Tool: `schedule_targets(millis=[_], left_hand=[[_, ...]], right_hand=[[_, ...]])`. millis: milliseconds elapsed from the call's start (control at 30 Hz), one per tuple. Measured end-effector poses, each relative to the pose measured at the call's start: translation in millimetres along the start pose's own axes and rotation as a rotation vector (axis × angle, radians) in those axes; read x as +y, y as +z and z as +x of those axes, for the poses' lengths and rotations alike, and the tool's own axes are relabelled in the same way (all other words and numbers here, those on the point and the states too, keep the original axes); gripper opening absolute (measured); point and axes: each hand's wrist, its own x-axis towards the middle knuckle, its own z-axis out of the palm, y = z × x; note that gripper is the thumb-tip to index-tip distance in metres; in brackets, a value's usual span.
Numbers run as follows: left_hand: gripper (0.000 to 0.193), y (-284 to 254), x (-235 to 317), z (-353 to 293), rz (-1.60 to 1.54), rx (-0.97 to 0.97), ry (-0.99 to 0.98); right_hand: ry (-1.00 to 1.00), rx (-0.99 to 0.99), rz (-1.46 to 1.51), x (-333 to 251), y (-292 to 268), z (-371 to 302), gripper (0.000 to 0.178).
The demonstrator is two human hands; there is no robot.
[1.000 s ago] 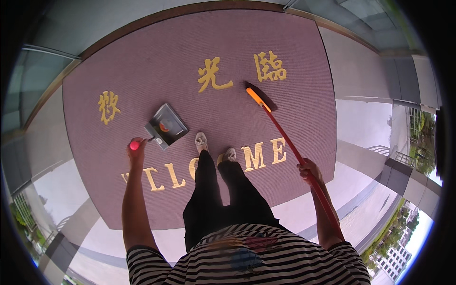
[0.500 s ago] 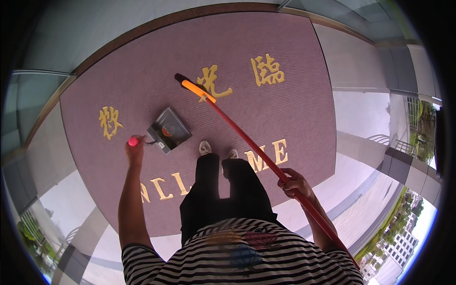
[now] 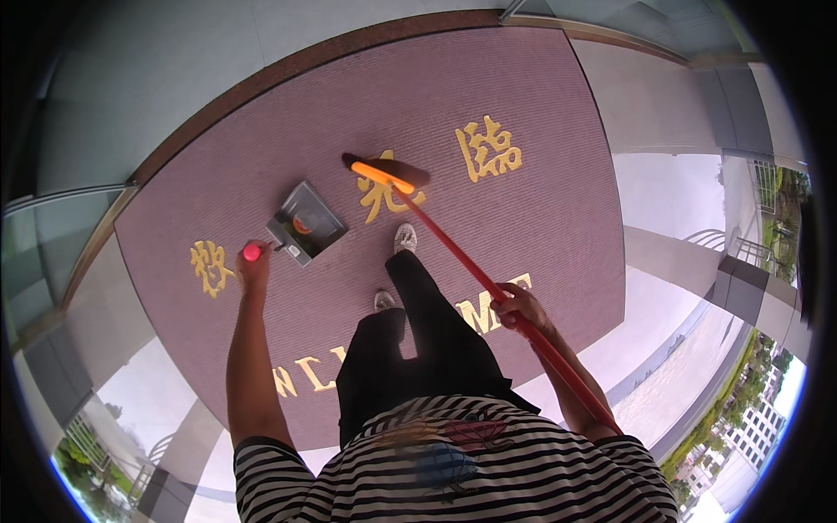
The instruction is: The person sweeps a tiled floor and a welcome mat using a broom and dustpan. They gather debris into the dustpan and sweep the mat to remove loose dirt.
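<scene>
My left hand (image 3: pixel 254 277) is closed round the upright handle of a grey dustpan (image 3: pixel 326 228); the handle's round pink-red end (image 3: pixel 252 252) points up at me. Inside the pan lies a small orange-and-red patch (image 3: pixel 302 223) whose kind I cannot make out. My right hand (image 3: pixel 525 307) grips the long red stick of a broom (image 3: pixel 455 254). The broom's orange head with dark bristles (image 3: pixel 384 177) is over a yellow character on the mat, to the right of the pan. Whether the bristles touch the mat is hard to tell.
A large purple ribbed mat (image 3: pixel 305 113) with yellow characters and letters lies under my feet (image 3: pixel 405 238). A brown sill (image 3: pixel 209 105) and glass panels (image 3: pixel 78 227) border its far side. Pale tiled floor (image 3: pixel 654 209) surrounds it, with grey pillars (image 3: pixel 741 288) at the right.
I have stepped forward, my right foot now ahead of the left. The broom head has swung flatter and sits a little further right. The dustpan has moved forward along with me.
</scene>
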Motion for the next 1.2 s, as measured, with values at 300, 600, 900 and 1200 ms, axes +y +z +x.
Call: schedule_targets(millis=[300,600,900,1200], left_hand=[[0.015,-2,-20,27,-0.233,0.012,-0.058],[0.016,-2,18,30,-0.094,-0.017,-0.039],[0.016,-11,11,37,-0.037,-0.014,0.063],[0.016,-57,15,90,-0.065,-0.077,0.008]], right_hand=[[0.251,-0.212,-0.069,-46,70,-57,0.058],[-0.164,0.374,-0.247,-139,-27,-33,0.058],[0.202,-0.052,0.033,-34,107,6,0.054],[0.059,-0.159,-0.063,-104,141,-23,0.058]])
